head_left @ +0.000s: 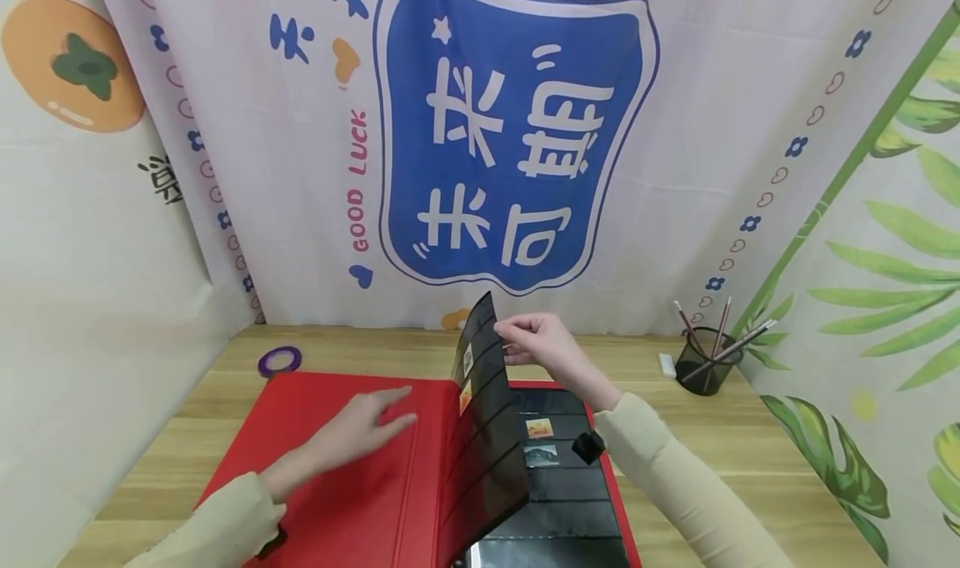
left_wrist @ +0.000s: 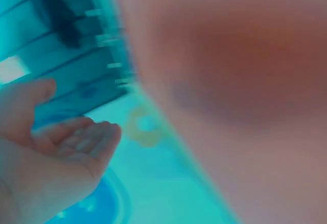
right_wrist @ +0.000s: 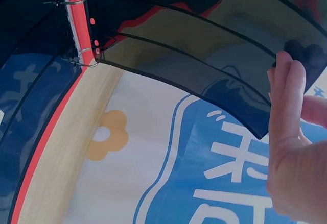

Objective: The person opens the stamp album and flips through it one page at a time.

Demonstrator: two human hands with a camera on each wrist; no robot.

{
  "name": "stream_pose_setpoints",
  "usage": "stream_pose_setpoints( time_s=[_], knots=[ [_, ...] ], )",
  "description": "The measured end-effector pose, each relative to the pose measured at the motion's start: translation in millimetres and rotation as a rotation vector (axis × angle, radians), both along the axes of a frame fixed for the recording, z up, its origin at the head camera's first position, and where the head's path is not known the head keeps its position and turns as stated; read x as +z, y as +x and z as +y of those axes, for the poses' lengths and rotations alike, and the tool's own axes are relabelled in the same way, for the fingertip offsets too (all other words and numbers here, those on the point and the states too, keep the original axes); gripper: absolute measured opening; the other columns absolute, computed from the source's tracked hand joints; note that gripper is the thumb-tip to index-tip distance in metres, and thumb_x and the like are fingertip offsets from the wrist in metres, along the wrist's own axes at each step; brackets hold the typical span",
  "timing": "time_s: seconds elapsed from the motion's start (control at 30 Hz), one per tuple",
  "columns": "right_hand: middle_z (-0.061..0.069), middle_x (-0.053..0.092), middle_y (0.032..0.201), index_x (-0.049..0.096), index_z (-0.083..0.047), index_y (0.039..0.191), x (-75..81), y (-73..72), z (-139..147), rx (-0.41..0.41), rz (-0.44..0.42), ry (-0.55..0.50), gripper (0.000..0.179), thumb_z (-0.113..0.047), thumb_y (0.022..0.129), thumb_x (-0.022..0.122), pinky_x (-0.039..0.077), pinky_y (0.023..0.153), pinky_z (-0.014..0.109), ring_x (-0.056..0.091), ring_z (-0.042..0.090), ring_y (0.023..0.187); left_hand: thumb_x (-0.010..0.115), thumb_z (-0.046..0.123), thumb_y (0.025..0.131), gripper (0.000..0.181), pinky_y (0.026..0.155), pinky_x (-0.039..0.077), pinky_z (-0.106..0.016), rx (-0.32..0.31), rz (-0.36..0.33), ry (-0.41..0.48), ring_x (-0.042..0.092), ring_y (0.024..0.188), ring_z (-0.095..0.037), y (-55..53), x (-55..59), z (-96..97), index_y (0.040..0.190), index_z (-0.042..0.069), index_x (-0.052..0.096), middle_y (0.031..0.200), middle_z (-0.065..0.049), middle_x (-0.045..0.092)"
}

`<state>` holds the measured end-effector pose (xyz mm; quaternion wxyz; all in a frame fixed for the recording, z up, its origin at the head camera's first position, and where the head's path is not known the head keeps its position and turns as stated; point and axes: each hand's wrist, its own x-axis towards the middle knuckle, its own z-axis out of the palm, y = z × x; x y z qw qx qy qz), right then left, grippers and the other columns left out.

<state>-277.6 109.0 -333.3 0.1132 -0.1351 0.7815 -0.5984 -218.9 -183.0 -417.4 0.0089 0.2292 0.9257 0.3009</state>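
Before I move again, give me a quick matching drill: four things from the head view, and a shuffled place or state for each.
1. Right hand
2. Purple ring
3. Left hand
4. Mesh cup

a. Has pencils standing in it
b. Pinching the raised black page
c. By the far left corner of the red cover
d. Fingers extended, holding nothing

Pairs: 1-b, 2-c, 3-d, 4-a.
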Motion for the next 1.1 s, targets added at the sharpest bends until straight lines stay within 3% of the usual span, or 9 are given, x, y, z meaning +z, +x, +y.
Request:
stream_pose_setpoints(
  time_s=[0.1,0.17,0.2,0.4,0.6,0.83,1.1],
  knots=[
    [0.016,0.073,0.109,0.069,0.002,0.119,1.3,0.4,-4,0.012,0.021,-0.002,0.036,-0.026,0.098,0.062,0.062,0.083,0.037,0.074,0.013,0.082,0.063,0.031,0.097,0.052,0.078,0.059,-0.035,0.077,-0.039,0.090,0.071,0.088,-0.027,3.7,30.3,14.8,0.134,-0.005,0.058,0.114,-0.023,0.071],
    [0.018,0.074,0.109,0.069,0.003,0.119,2.3,0.7,-8,0.023,0.035,-0.011,0.036,-0.026,0.098,0.062,0.062,0.082,0.038,0.075,0.015,0.082,0.063,0.034,0.097,0.052,0.089,0.059,-0.040,0.096,-0.053,0.130,0.070,0.110,-0.029,6.9,48.1,24.8,0.133,-0.004,0.060,0.128,-0.021,0.067],
    [0.019,0.074,0.108,0.069,0.003,0.119,2.8,0.9,-10,0.030,0.040,-0.015,0.036,-0.026,0.098,0.062,0.062,0.082,0.038,0.075,0.016,0.082,0.062,0.036,0.097,0.053,0.092,0.058,-0.042,0.106,-0.074,0.149,0.069,0.113,-0.030,8.3,55.9,30.0,0.133,-0.003,0.060,0.129,-0.020,0.067],
    [0.023,0.074,0.108,0.068,0.005,0.118,5.4,3.9,-21,0.062,0.052,-0.052,0.036,-0.024,0.098,0.061,0.062,0.080,0.038,0.076,0.016,0.079,0.060,0.048,0.095,0.064,0.097,0.056,-0.047,0.109,-0.171,0.191,0.066,0.119,-0.032,12.2,85.8,56.0,0.140,0.002,0.055,0.133,-0.017,0.065],
    [0.021,0.075,0.104,0.070,0.003,0.114,4.0,5.0,-29,0.044,0.091,-0.026,0.034,-0.027,0.097,0.064,0.063,0.078,0.036,0.077,0.018,0.080,0.066,0.047,0.092,0.071,0.099,0.055,-0.047,0.119,-0.183,0.231,0.064,0.121,-0.036,11.2,98.9,72.6,0.142,0.000,0.048,0.138,-0.018,0.059],
    [0.018,0.076,0.098,0.072,0.001,0.109,1.6,5.5,-33,0.019,0.126,-0.010,0.032,-0.028,0.096,0.065,0.063,0.076,0.035,0.077,0.019,0.079,0.072,0.031,0.089,0.052,0.085,0.059,-0.035,0.119,-0.127,0.239,0.065,0.093,-0.018,8.6,104.5,79.0,0.123,-0.003,0.053,0.111,-0.014,0.065],
    [0.020,0.075,0.102,0.071,0.001,0.110,-4.8,5.6,-34,0.047,0.133,-0.014,0.032,-0.027,0.098,0.063,0.062,0.077,0.042,0.077,0.024,0.079,0.058,0.016,0.093,0.033,0.085,0.057,-0.035,0.151,-0.185,0.254,0.063,0.098,-0.018,15.4,108.0,70.9,0.120,-0.002,0.056,0.113,-0.013,0.065]
  ],
)
